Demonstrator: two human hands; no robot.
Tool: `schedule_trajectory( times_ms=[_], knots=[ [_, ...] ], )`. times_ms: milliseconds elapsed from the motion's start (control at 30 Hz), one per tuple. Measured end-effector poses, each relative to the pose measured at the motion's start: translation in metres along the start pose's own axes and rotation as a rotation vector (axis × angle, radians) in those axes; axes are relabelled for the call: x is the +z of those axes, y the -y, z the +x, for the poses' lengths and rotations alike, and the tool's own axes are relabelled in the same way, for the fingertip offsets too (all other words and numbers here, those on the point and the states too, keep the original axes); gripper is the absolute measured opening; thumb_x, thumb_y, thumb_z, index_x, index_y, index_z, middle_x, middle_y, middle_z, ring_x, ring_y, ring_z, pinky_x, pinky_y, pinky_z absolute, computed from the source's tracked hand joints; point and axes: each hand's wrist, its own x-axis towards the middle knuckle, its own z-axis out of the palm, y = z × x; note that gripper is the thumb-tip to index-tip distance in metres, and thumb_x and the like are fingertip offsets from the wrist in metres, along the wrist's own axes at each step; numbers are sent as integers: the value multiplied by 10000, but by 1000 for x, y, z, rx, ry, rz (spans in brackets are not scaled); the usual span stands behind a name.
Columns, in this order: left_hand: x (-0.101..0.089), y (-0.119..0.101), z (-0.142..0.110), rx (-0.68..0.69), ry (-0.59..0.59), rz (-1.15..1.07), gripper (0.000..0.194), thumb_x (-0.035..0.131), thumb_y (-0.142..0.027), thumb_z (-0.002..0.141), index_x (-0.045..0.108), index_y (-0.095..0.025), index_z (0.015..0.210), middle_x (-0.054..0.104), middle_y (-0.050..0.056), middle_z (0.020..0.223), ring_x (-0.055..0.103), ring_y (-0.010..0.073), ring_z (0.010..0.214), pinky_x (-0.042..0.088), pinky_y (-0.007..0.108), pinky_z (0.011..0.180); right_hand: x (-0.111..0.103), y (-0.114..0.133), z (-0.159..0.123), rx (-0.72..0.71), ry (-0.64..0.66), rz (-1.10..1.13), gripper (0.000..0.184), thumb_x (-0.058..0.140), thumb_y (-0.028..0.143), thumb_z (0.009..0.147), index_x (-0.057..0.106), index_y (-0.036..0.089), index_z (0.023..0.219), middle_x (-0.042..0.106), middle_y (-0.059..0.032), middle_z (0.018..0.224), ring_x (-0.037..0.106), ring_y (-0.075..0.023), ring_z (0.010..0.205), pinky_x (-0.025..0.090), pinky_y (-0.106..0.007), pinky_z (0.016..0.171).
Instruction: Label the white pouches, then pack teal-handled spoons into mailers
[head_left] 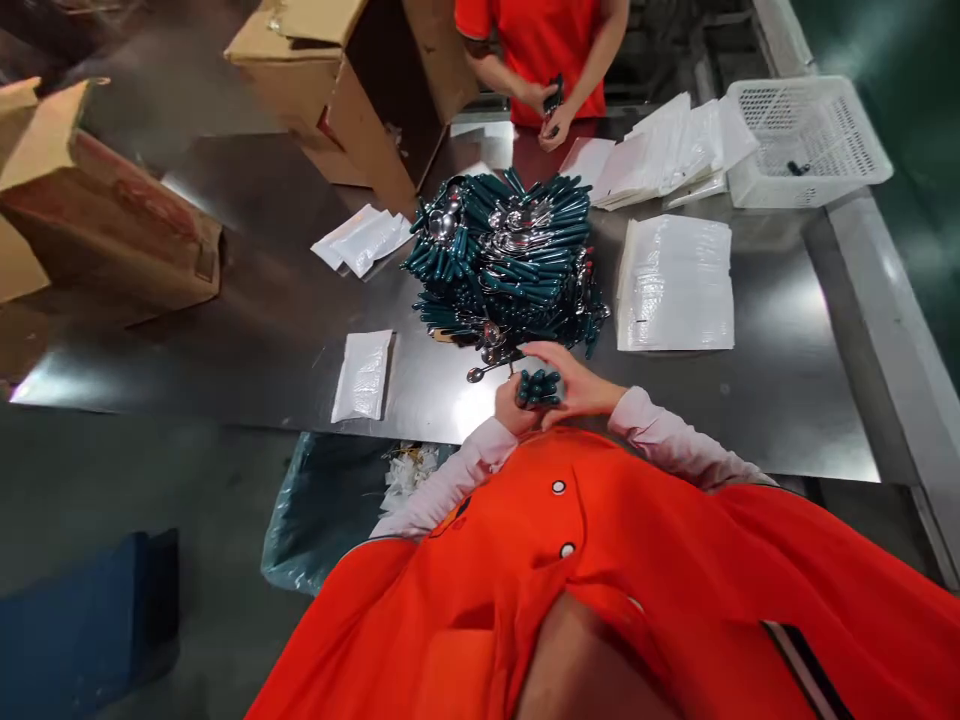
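Note:
A bundle of spoons (538, 388) with dark green handles is upright in front of my waist, handle ends towards me. My left hand (508, 405) is closed around its left side. My right hand (581, 385) curves around the right side, its thumb low against the handles and its forefinger reaching over behind them. Just beyond my hands rises a large heap of spoons (525, 270) with the same green handles and shiny metal bowls. One loose spoon (477, 374) sticks out at the near edge of the heap. The lower ends of the bundle are hidden.
Stacked white packets (675, 290) lie right of the heap, more packets (360, 375) to the left. A white basket (810, 95) stands at the back right. Cardboard boxes (315, 95) stand left. Across the metal table (262, 350), a co-worker's hands (555, 120) hold dark-handled items.

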Motion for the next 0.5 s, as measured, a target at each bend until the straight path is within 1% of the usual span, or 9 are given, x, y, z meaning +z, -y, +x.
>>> schedule_trajectory(
  times_ms=[33,67,100,133,167,233,333,400,500],
  knots=[
    [0,2,-1,-45,-15,-30,231,782,-116,663,686,-208,851,777,32,818,779,263,854,665,382,808,-22,-18,-5,115,10,-38,745,900,544,661,684,213,1293,653,-137,1351,627,-306,1246,562,-465,1047],
    [-1,5,-3,-102,-40,-68,237,769,-95,657,680,-207,846,787,34,825,785,267,858,667,384,816,-45,-37,-10,274,-17,-94,584,852,507,732,728,196,1210,698,-127,1263,674,-286,1137,591,-435,972],
    [-1,8,-4,-163,-72,-111,245,755,-79,655,676,-207,848,796,33,830,791,266,856,670,382,815,-67,-58,-15,469,-96,-180,389,756,446,836,759,172,1112,740,-118,1133,701,-267,1031,596,-414,928],
    [0,11,-5,-213,-102,-152,249,743,-71,656,675,-205,854,800,31,826,795,264,841,674,376,803,-87,-77,-19,660,-222,-310,298,657,368,910,763,143,1075,752,-129,1068,704,-264,1002,583,-408,937],
    [0,14,-6,-247,-122,-184,245,733,-72,659,674,-203,858,801,29,811,796,261,817,678,369,781,-102,-96,-22,809,-341,-456,282,590,279,939,754,117,1101,752,-152,1092,697,-271,1044,556,-410,985],
    [2,17,-9,-275,-154,-227,230,720,-84,669,677,-197,865,797,27,776,796,254,776,680,347,740,-118,-125,-26,1022,-420,-689,337,562,152,916,706,52,1203,711,-220,1231,645,-301,1197,485,-411,1078],
    [5,18,-12,-249,-188,-246,220,723,-97,668,690,-192,864,793,31,760,794,253,772,676,328,727,-116,-148,-33,1184,-308,-792,435,614,76,848,631,-37,1267,643,-304,1317,591,-344,1274,442,-409,1092],
    [5,19,-15,-246,-191,-227,218,730,-101,675,697,-190,871,798,34,782,792,256,785,674,340,741,-113,-153,-40,1221,-287,-778,439,600,55,849,603,-64,1271,639,-327,1291,603,-350,1241,443,-410,1063],
    [4,23,-18,-283,-128,-134,238,728,-105,724,705,-191,945,809,41,860,789,262,839,660,369,795,-114,-154,-53,1226,-297,-747,393,554,56,890,607,-43,1266,641,-316,1268,606,-334,1219,435,-399,1043]
  ],
)
